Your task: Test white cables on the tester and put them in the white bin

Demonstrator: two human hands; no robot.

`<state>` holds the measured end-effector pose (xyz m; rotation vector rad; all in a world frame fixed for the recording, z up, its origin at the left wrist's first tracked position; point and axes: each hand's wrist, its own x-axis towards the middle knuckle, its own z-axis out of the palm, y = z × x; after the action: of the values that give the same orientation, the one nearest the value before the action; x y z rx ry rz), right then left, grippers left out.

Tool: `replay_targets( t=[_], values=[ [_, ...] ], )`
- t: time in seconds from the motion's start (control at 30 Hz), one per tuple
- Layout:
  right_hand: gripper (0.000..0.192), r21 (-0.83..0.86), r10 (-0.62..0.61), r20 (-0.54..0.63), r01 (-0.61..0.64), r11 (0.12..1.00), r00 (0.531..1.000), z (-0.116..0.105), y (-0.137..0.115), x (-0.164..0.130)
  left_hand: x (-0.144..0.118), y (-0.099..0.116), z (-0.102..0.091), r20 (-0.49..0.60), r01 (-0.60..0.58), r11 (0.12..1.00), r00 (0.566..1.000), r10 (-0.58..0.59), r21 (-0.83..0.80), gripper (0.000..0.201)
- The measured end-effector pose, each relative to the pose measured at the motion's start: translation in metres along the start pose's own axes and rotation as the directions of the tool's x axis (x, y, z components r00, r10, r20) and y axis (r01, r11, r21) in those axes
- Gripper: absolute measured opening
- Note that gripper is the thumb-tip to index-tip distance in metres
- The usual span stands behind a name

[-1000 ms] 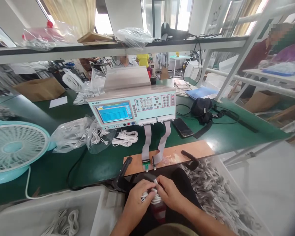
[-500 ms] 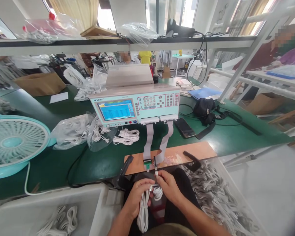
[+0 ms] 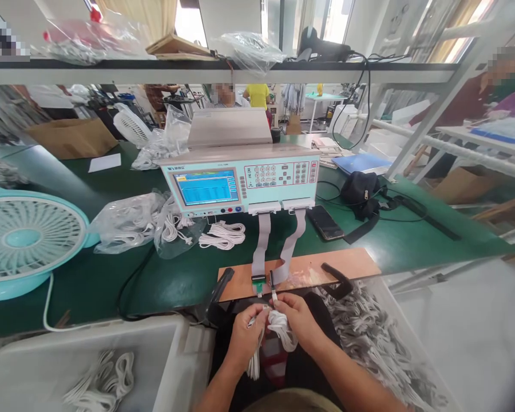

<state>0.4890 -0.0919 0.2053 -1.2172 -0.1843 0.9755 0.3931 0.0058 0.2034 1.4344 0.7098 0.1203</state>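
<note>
My left hand (image 3: 246, 337) is closed on a white cable; part of its bundle (image 3: 254, 365) hangs below my fingers. My right hand (image 3: 301, 323) pinches a white cable plug (image 3: 274, 296) at the end of the right grey ribbon cable (image 3: 286, 260). Whether the plug is fully seated cannot be made out. Between my hands hangs a looped white cable bundle (image 3: 282, 329). Just ahead of my left fingertips, a small green circuit board with a metal connector (image 3: 258, 287) ends the left ribbon cable (image 3: 261, 246). My fingers hide the cable end in my left hand.
A tester (image 3: 240, 183) with a lit screen stands on the green table (image 3: 175, 292). Black clamps (image 3: 221, 289) flank a wooden board (image 3: 352, 260). One bin (image 3: 171, 355) at left and another (image 3: 412, 332) at right hold cables. A turquoise fan (image 3: 26, 237) stands left; a phone (image 3: 326, 222) lies right.
My left hand has turned and risen slightly, and its bundle hangs lower behind the fingers. The looped bundle between my hands shows larger beside my right hand. My right hand stays at the plug.
</note>
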Motion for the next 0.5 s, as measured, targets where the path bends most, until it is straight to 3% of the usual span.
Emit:
replay_targets(
  t=[0.1,0.23,0.33,0.5],
  values=[
    [0.039,0.097,0.065,-0.017,-0.063,0.993,0.998,0.006,-0.005,0.001,0.003,0.005,-0.001,0.023,-0.085,0.990,0.996,0.083,0.116,0.041],
    [0.037,0.128,0.029,-0.018,-0.026,0.991,0.999,0.006,-0.007,0.001,0.006,0.003,0.001,-0.085,-0.208,0.968,0.972,0.221,0.142,0.035],
    [0.033,0.074,0.017,0.025,-0.018,0.997,1.000,0.003,-0.006,0.002,0.009,-0.004,0.003,-0.166,-0.180,0.978,0.966,0.196,0.107,0.038],
    [0.029,-0.003,-0.037,0.047,0.037,0.999,0.998,0.000,-0.006,0.004,0.015,-0.015,0.005,-0.207,-0.128,0.990,0.972,0.113,-0.057,0.038]
  ],
)
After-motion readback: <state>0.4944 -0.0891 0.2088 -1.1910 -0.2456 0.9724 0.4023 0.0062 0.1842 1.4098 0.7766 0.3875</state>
